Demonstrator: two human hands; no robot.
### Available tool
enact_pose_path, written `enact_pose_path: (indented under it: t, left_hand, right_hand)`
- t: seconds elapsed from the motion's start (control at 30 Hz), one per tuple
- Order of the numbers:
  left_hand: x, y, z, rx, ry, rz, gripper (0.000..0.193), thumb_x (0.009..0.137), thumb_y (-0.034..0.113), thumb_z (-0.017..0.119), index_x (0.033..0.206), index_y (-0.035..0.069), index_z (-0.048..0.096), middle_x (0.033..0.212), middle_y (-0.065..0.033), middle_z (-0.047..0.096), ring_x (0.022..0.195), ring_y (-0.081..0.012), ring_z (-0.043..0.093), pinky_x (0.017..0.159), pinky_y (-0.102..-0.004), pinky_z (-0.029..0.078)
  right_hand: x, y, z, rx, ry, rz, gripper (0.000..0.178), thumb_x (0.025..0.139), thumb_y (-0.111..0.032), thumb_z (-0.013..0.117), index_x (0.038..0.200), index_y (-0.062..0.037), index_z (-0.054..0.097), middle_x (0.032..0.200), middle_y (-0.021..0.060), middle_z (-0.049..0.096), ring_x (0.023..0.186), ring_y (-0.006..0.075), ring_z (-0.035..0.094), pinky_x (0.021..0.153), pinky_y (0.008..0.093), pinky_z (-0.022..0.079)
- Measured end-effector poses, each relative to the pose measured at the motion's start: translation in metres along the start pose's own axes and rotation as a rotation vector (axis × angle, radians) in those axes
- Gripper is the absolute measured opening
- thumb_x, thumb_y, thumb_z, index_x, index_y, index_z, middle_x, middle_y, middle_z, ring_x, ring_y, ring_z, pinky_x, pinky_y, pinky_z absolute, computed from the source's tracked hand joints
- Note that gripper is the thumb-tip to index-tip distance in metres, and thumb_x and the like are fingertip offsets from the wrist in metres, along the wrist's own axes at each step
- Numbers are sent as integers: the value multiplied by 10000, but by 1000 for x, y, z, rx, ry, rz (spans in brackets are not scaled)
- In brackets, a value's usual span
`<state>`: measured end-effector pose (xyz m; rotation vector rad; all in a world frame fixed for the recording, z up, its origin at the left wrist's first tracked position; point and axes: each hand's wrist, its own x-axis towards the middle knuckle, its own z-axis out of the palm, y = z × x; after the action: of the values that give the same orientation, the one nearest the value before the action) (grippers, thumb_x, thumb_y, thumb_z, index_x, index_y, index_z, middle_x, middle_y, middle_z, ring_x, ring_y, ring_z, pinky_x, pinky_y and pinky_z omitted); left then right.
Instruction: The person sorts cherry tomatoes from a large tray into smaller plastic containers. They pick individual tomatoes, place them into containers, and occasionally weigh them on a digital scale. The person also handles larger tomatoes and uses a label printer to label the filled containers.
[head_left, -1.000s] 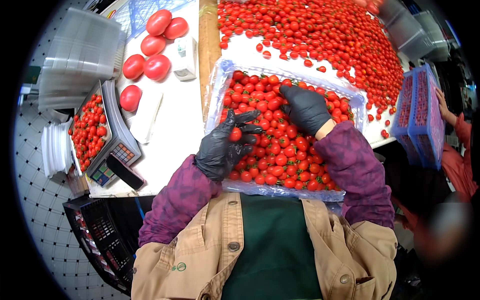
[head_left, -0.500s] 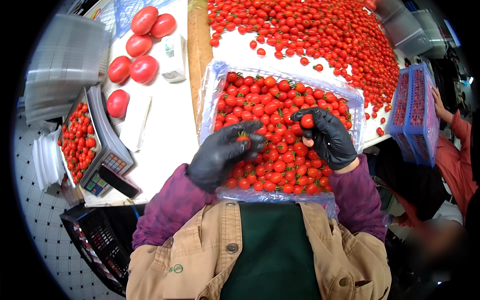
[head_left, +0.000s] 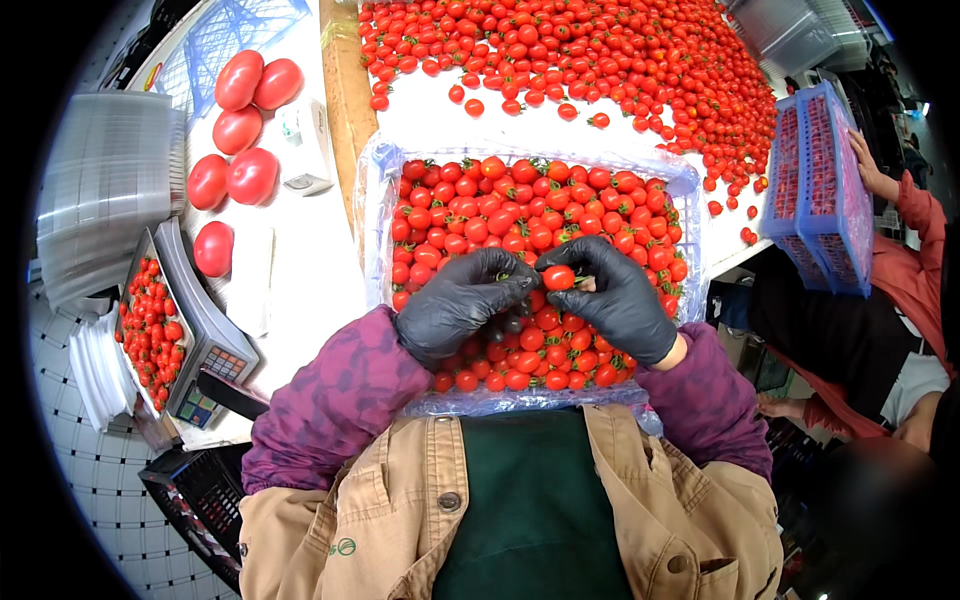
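- Your right hand (head_left: 625, 305) pinches one cherry tomato (head_left: 558, 278) between thumb and forefinger, over the filled crate (head_left: 690, 182); squeezing too hard could split its skin.
- The fruit looks smooth and the glove slick, so a loose pinch could let it slip back among the others and be lost from sight.
- Your left hand (head_left: 450, 310) has its fingers curled, tips just beside that tomato; you can't be told from here whether they grip anything. A careless tug from them could tear the green stalk.
- Your knuckles hang close over the heaped tomatoes (head_left: 530, 210); pressing down could bruise them.
- The plastic liner (head_left: 500, 403) runs along the near rim, close to your jacket (head_left: 375, 500); leaning in could snag or shift it.
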<state>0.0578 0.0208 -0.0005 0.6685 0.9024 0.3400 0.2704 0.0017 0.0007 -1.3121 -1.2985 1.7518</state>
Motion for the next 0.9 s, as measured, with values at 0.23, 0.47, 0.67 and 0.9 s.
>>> enact_pose_path:
  t: [0.23, 0.47, 0.67, 0.9]
  left_hand:
    - [11, 6, -31, 576, 164, 307, 137, 902, 151, 561, 981, 41, 582, 851, 11, 585, 777, -43, 513, 635, -203, 429]
    - [20, 68, -54, 393, 353, 280, 306, 863, 155, 616, 1140, 57, 534, 902, -39, 594, 792, -128, 592, 664, -237, 471]
    - [41, 60, -73, 228, 476, 709, 237, 891, 62, 545, 1122, 11, 558, 1026, -74, 615, 914, -188, 620, 743, -275, 507]
    - [73, 18, -60, 1565, 740, 503, 149, 828, 176, 547, 944, 98, 601, 879, -111, 575, 772, -317, 590, 628, -407, 475]
  right_hand:
    - [9, -19, -11, -422, -42, -8, 241, 784, -91, 681, 993, -37, 572, 946, 10, 607, 860, 77, 550, 718, 256, 457]
    - [44, -31, -31, 123, 153, 33, 376, 872, -132, 563, 1218, -15, 476, 971, 94, 618, 818, 140, 613, 685, 231, 491]
    - [76, -37, -28, -406, 103, -243, 243, 899, -93, 505, 1122, -49, 591, 968, 65, 643, 887, 170, 626, 722, 257, 500]
    - [105, -13, -3, -1747, 30, -543, 226, 783, -102, 511, 1001, -53, 537, 878, 80, 552, 820, 242, 557, 644, 347, 483]
